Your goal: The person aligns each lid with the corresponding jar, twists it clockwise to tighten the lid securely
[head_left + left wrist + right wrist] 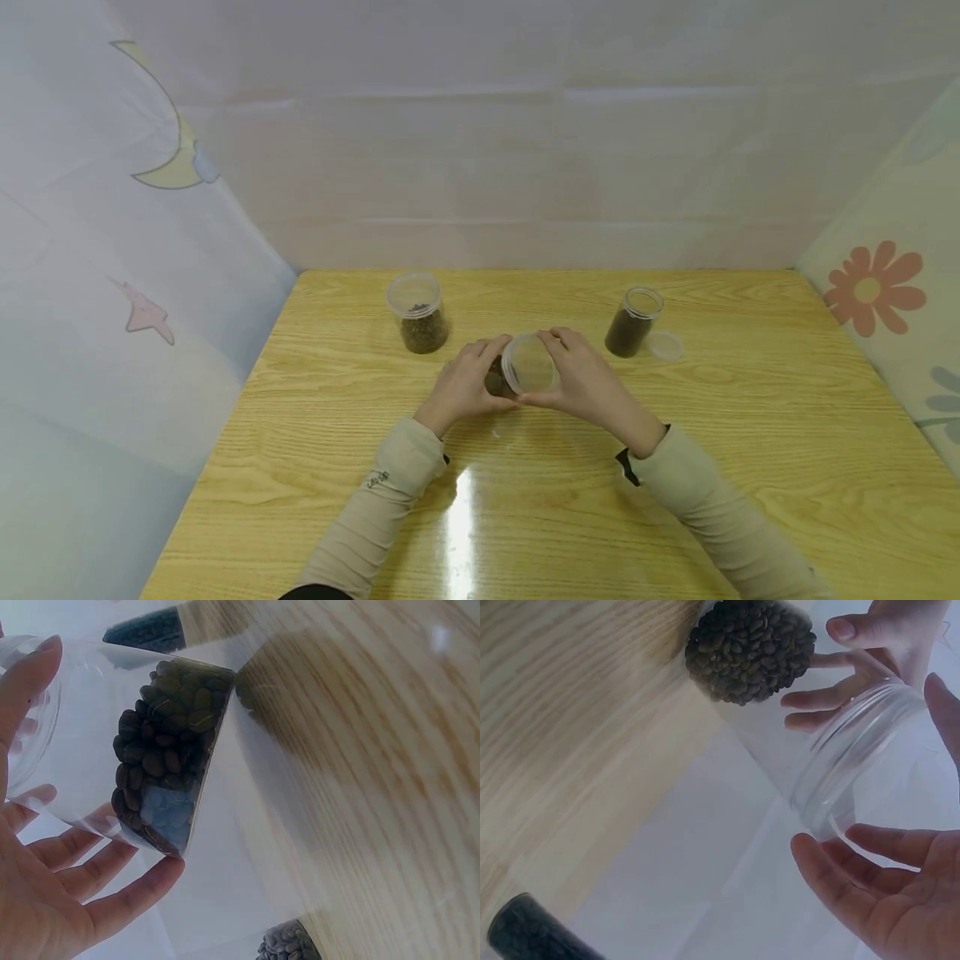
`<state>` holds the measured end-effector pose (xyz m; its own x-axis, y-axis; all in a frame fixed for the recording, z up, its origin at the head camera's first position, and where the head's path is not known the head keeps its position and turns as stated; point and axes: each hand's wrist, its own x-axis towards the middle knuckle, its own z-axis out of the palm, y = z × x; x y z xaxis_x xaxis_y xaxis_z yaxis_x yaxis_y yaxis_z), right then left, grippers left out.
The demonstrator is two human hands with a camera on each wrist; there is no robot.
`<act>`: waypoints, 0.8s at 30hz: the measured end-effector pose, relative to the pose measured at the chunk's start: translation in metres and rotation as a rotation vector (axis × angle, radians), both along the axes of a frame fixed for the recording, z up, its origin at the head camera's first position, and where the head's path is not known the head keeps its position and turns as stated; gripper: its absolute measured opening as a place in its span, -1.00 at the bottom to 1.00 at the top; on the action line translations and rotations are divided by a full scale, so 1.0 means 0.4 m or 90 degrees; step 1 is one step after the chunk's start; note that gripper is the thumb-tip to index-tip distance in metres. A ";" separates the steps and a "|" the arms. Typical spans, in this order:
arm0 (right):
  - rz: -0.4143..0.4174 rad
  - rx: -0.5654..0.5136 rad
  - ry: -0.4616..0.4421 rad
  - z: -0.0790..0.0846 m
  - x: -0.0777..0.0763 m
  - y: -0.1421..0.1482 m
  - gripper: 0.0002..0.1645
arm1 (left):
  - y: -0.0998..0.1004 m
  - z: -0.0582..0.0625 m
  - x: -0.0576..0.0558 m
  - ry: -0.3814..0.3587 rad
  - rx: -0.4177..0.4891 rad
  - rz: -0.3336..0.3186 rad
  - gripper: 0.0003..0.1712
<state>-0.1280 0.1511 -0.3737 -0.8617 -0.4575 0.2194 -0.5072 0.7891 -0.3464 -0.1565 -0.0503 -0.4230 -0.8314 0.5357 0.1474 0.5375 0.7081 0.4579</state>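
A clear, smooth-walled jar (pixel 522 365) is held tilted near the middle of the wood-grained surface (pixel 300 417), its rounded, ridged rim facing right in the head view. Dark, glossy oval beans (pixel 161 742) lie packed at its base end, with bare see-through wall between them and the rim. Whether the jar's base touches the surface I cannot tell, nor whether a clear lid sits on the rim.

The left hand (pixel 467 379) grips the jar's body, its fingers (pixel 139 892) spread and bent along 1 side, with the thumb across from them. The right hand (pixel 588 379) holds the rim end, fingers and thumb parted about as wide as the rim and curved around it.

Behind them stand 2 more clear cylinders: a wide container (pixel 417 317) at left, partly filled with dark, grainy pieces, and a slimmer canister (pixel 633 323) at right, filled darker and higher. A thin, translucent disc (pixel 665 346) lies flat just beside the canister. Creased, pale cloth (pixel 480 167) rises behind the surface.
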 end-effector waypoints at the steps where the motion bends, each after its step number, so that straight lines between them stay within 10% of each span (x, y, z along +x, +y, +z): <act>1: 0.009 0.000 -0.003 0.001 -0.001 0.003 0.11 | 0.000 0.000 0.000 -0.001 -0.001 0.001 0.13; 12: 0.163 -0.002 0.047 -0.005 -0.029 0.033 0.14 | -0.002 0.001 -0.003 -0.002 -0.002 -0.004 0.14; 24: 0.140 0.004 0.058 -0.008 -0.028 0.026 0.11 | -0.003 -0.002 -0.003 0.001 0.004 -0.005 0.13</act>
<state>-0.1392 0.1616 -0.3768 -0.7184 -0.6330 0.2885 -0.6956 0.6586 -0.2871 -0.1578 -0.0516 -0.4238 -0.8268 0.5415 0.1522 0.5439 0.7006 0.4618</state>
